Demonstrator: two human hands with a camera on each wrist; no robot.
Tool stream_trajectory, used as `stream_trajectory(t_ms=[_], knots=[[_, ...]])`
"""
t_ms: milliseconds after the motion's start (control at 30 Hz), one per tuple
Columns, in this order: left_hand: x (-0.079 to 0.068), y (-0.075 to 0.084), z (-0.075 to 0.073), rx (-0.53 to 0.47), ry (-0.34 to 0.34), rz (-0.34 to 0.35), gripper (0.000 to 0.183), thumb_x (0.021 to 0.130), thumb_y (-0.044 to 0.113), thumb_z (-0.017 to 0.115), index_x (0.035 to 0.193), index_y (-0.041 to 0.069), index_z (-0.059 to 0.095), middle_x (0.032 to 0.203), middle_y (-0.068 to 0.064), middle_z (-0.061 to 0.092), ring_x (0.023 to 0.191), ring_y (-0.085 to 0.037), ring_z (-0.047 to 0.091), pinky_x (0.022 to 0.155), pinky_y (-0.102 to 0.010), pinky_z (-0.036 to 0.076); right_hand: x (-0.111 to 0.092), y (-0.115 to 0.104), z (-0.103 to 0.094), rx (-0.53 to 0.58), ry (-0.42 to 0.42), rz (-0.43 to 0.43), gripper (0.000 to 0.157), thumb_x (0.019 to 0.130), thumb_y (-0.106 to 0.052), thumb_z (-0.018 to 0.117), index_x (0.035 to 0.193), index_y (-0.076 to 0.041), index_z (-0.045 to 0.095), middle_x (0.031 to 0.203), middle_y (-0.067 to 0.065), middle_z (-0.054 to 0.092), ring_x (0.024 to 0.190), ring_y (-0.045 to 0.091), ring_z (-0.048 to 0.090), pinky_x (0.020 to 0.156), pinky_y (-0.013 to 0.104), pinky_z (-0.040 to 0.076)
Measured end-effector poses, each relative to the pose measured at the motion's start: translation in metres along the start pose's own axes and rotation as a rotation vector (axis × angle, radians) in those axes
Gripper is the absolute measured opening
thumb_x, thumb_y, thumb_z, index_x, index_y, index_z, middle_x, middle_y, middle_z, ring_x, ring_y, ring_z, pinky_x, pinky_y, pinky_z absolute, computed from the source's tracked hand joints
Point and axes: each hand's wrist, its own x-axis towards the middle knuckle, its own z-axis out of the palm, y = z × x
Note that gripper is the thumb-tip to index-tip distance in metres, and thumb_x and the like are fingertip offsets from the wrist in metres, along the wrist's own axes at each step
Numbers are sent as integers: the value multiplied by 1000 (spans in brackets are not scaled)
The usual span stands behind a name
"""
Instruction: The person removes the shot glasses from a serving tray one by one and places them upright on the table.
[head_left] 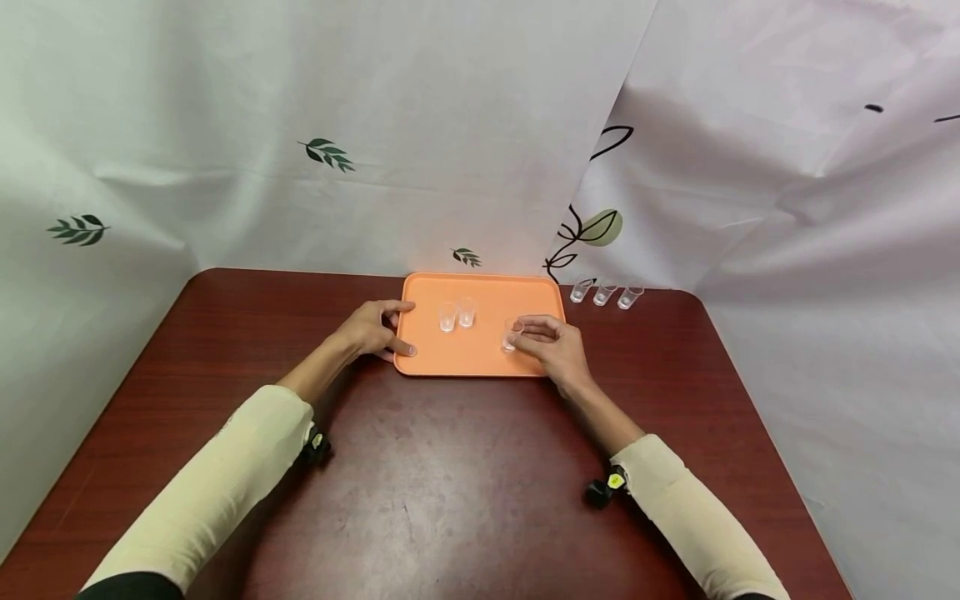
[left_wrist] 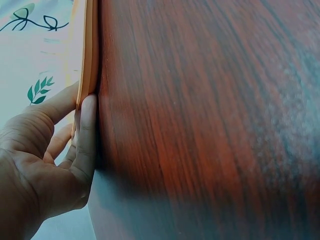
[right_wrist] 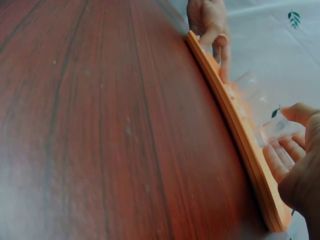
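Observation:
An orange tray [head_left: 480,363] lies at the back of the table. My left hand [head_left: 369,327] holds its left end, with the thumb and a finger over the rim; in the left wrist view the fingers [left_wrist: 87,125] lie along the tray's edge. Two small clear plastic cups [head_left: 447,317] stand side by side on the tray, left of its middle. Over the right part of the tray, my right hand [head_left: 558,350] holds another clear cup [head_left: 510,336] between thumb and fingers. In the right wrist view that cup [right_wrist: 274,131] looks faint against the pale background.
Three more clear cups [head_left: 604,292] stand in a row on the dark red wooden table [head_left: 450,483], right of the tray near the back edge. A pale curtain [head_left: 420,150] with leaf prints hangs right behind the table and along its sides.

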Motion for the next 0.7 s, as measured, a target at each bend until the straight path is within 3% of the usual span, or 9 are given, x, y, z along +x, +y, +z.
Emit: stream_trajectory(t_ms=[433,700], knots=[[-2,1,0,4,-2,0,99,87,-2,97,172,11,49,120,-12,46,79,-16,66,67,-30,70,1,-1,-25,72,57,-20,45,92,7,88,133,16,73,103,-7,85,97,5,81,88,23,70],[-1,1,0,-2,2,-8,98,86,-2,97,171,12,51,120,-12,45,79,-16,65,67,-30,70,3,1,-43,96,109,12,45,94,6,86,135,16,71,97,-11,84,94,5,80,84,24,71]])
